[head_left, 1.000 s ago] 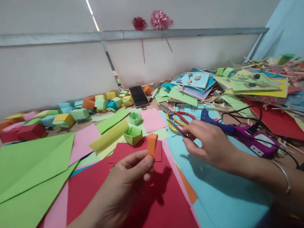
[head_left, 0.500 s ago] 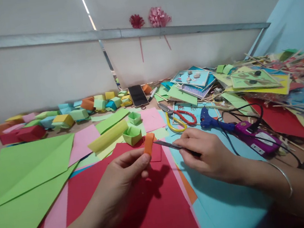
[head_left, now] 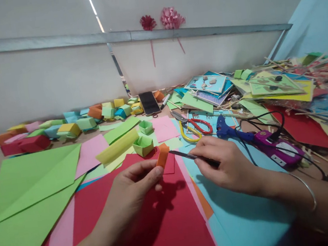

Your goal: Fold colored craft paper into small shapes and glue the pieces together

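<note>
Right now, the small folded orange paper strip (head_left: 163, 156) rises from the fingertips of my left hand (head_left: 140, 182), near the centre of the frame. A second ago my right hand (head_left: 225, 163) had its slim dark pointed tool (head_left: 184, 155) over the red-and-yellow-handled metal scissors (head_left: 185, 121); now the tip is just beside the strip. My left thumb and fingers pinch the strip's lower end; my right fingers are closed around the tool. Below spreads a large red paper sheet (head_left: 167, 239); a blue glue gun (head_left: 231, 131) lies right of centre.
</note>
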The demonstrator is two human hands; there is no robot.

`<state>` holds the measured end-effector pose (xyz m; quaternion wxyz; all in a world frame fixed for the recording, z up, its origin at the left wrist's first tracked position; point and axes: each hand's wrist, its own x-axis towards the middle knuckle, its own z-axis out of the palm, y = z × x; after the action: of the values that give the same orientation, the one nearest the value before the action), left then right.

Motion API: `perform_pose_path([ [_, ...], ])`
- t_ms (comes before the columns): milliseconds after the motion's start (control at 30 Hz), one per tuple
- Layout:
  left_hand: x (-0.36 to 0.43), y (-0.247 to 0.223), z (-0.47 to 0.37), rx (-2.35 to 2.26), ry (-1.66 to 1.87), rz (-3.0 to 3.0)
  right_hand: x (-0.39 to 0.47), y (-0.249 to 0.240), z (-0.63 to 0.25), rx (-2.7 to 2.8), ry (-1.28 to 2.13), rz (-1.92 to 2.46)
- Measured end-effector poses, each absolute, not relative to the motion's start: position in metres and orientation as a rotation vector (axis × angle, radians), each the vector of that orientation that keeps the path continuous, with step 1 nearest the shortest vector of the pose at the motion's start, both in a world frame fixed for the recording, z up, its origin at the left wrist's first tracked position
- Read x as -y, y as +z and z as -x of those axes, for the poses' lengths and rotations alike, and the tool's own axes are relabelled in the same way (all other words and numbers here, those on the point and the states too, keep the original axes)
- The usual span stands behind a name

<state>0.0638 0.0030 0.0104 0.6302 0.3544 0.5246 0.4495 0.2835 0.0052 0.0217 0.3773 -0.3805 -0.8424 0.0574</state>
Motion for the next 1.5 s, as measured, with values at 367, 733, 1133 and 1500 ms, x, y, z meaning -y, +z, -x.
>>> perform_pose_path([
  [367, 0.000, 0.008, -0.066, -1.159, 0.972, -0.773, -0.005, 0.022, -0.281, 2.146, 0.294, 0.968],
  [733, 0.003, 0.014, -0.066, -1.222, 0.803, -1.102, -0.004, 0.022, -0.274, 1.943, 0.673, 1.039],
  [1133, 0.006, 0.012, -0.069, -1.175, 0.952, -0.929, -0.008, 0.030, -0.282, 2.110, 0.612, 0.940],
  [1500, -0.006, 0.012, -0.061, -1.400, 1.017, -1.757, -0.017, 0.016, -0.288, 2.309, 0.141, 1.090],
])
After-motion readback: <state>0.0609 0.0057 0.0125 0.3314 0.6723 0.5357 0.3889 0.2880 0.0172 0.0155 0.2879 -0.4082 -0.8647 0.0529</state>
